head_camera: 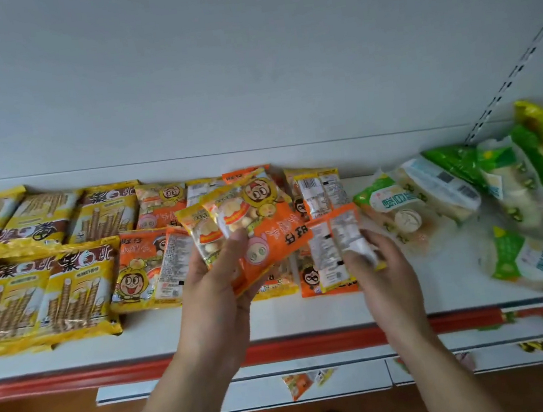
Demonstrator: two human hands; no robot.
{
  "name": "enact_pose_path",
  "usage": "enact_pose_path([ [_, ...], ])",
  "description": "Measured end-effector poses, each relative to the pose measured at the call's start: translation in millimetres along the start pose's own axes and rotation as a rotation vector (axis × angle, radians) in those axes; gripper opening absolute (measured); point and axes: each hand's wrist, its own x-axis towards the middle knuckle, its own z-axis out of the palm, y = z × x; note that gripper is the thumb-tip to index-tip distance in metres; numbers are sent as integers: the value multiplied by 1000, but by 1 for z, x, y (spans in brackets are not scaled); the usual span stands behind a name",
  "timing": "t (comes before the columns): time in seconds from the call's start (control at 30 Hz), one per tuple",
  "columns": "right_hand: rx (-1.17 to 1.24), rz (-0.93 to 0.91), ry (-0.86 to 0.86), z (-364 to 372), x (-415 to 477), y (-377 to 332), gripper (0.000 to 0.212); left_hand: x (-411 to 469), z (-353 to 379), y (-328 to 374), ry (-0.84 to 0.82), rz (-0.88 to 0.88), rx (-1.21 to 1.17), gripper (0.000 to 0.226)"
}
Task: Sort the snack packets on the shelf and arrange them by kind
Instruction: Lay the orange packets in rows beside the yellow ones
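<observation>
Head view: the left hand (218, 282) grips a loose fan of at least two orange packets (266, 227), thumb on top and fingers beneath, held above the middle of the shelf (312, 314). The right hand (385, 267) pinches one more orange packet (335, 232), label side up, just beside that fan. More of the same orange kind (144, 271) lies on the shelf under and behind both hands. The yellow wafer-roll packets (47, 270) stand grouped to the left, and the green-and-white bags (434, 191) are heaped to the right. Risk: the fan is held at one end only, so a glossy packet may slide out and drop over the front lip. A stray packet (300, 383) already lies on the level below. The nearest green-and-white bag sits at the front edge and could tip off if nudged. Limits: the right hand and right-side bags are blurred, so the grip there is read with some doubt. The far-right heap is cut off by the frame. Packets beneath the hands are hidden, so their count and facing cannot be told.
</observation>
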Motion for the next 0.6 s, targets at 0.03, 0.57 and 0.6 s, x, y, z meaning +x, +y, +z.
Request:
enact_pose_path([
  [0.03,-142,-44,-5,5,0,1,15,1,-1,1,10,-1,0,51],
  [0.57,-486,-412,29,12,48,-13,39,6,4,-6,29,-25,8,50],
  [0.6,-523,-356,-13,12,60,-16,43,7,4,-5,38,-19,9,50],
])
